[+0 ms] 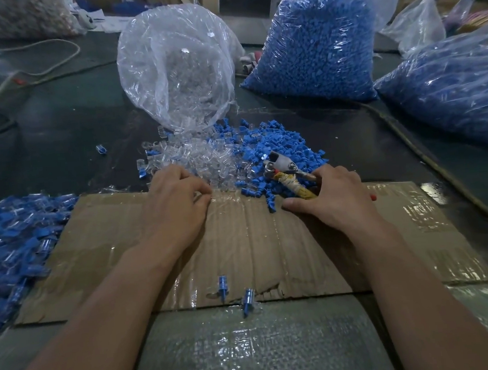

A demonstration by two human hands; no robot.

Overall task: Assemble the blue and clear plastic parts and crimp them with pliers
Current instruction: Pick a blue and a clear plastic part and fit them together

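The left hand (178,190) rests curled at the edge of the clear parts (196,162), and it is not visible if it holds one. The right hand (329,198) is closed around the pliers (286,175), whose head lies on the blue parts (274,143), beyond the cardboard (242,244).

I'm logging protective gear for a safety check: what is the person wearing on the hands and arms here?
Nothing that shows. The left hand and the right hand are both bare, with no gloves, rings or tape on the fingers. Both forearms are uncovered from the wrist back to the lower edge of the picture; no sleeve, cuff, watch or wristband comes into view. Anything worn above that edge is out of view.
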